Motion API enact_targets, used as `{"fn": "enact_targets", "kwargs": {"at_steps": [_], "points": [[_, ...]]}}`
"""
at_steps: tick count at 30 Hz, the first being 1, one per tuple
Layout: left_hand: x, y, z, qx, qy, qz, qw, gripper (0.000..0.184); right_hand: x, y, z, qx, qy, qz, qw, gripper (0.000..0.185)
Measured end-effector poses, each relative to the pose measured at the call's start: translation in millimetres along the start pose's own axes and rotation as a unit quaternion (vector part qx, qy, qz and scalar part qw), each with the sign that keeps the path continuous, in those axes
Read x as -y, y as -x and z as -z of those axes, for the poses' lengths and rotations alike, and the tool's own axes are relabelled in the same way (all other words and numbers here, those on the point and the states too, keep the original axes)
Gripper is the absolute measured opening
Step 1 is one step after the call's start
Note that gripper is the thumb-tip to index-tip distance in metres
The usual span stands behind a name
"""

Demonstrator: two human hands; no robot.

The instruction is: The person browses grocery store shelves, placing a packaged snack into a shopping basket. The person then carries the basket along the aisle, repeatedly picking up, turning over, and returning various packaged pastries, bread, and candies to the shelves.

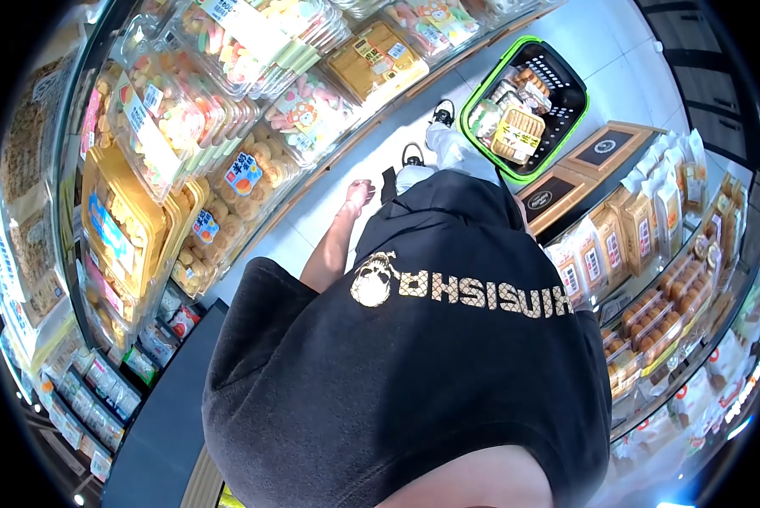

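My left hand (pixel 360 196) hangs beside my body with its fingers curled in, and nothing shows in it. It is nearest to the snack shelf on the left, apart from the packs. My right hand is hidden past the side of my black shirt (pixel 414 364). On that side, beyond the shirt's hem, is a black shopping basket (pixel 576 100) with a bright green rim. Inside lie several packaged foods, among them a clear pack with a yellow label (pixel 517 135). Whether my right hand holds the basket cannot be seen.
The left shelf holds stacked clear boxes of candy (pixel 173 118), a gold-coloured tray pack (pixel 122 224) and biscuit boxes (pixel 245 173). On the right stand brown display boxes (pixel 604 148), bagged goods (pixel 613 237) and packs of round baked goods (pixel 659 326). Pale floor tiles (pixel 596 42) run between.
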State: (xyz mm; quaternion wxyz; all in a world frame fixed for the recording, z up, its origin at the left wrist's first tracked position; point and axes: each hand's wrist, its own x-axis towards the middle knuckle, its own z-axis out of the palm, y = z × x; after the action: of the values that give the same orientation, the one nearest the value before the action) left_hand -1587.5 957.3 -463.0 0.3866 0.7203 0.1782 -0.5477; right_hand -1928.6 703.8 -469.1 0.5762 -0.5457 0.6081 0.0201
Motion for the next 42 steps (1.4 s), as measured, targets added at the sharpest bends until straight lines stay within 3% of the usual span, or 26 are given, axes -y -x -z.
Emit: {"fn": "enact_targets", "kwargs": {"at_steps": [8,11,12,14,16,18,22,24,27,28,30,32,34,36,38,42], "points": [[-19,-22,-18,0.018,0.061,-0.053,0.997,0.022,-4,-44,6,0.039,0.003,0.029,0.999,0.033],[-19,-28,-23,0.033,0.014,-0.062,0.997,0.020,-9,-58,6,0.043,-0.003,0.041,0.998,0.033],[-23,-28,-26,0.024,-0.043,-0.073,0.996,0.020,20,-43,7,0.034,0.088,0.037,0.995,0.034],[-7,-65,-32,0.055,-0.076,-0.124,0.988,0.025,50,-29,8,0.025,0.056,0.039,0.997,0.037],[-40,-32,-47,0.088,-0.108,-0.126,0.982,0.023,46,-36,12,-0.012,0.009,-0.031,0.999,0.036],[-61,-27,-65,0.109,-0.177,-0.129,0.970,0.022,60,-25,26,-0.093,0.134,0.019,0.986,0.038],[-94,-28,-115,0.163,-0.322,-0.135,0.923,0.023,42,-55,75,-0.185,0.187,0.012,0.965,0.043],[-91,-55,-146,0.171,-0.305,-0.171,0.921,0.025,26,-90,99,-0.230,0.163,-0.024,0.959,0.046],[-113,-83,-207,0.181,-0.283,-0.115,0.935,0.024,-13,-163,129,-0.265,0.188,-0.039,0.945,0.054],[-101,-120,-220,0.200,-0.251,-0.127,0.938,0.033,-13,-186,131,-0.257,0.201,-0.074,0.942,0.057],[-101,-173,-255,0.182,-0.234,-0.100,0.950,0.060,-70,-254,147,-0.289,0.229,0.010,0.930,0.061],[-115,-190,-294,0.146,-0.260,-0.101,0.949,0.080,-73,-286,147,-0.298,0.208,0.018,0.932,0.062],[-110,-231,-325,0.114,-0.316,-0.071,0.939,0.094,-93,-317,148,-0.130,0.039,-0.015,0.991,0.058],[-99,-256,-345,0.117,-0.341,-0.085,0.929,0.088,-90,-318,126,-0.289,0.120,-0.097,0.945,0.054],[-77,-276,-352,0.098,-0.295,-0.085,0.947,0.079,-81,-301,113,-0.320,0.094,-0.094,0.938,0.051],[-86,-267,-349,0.061,-0.411,-0.099,0.904,0.081,-94,-273,100,-0.304,0.056,-0.052,0.950,0.053]]}}
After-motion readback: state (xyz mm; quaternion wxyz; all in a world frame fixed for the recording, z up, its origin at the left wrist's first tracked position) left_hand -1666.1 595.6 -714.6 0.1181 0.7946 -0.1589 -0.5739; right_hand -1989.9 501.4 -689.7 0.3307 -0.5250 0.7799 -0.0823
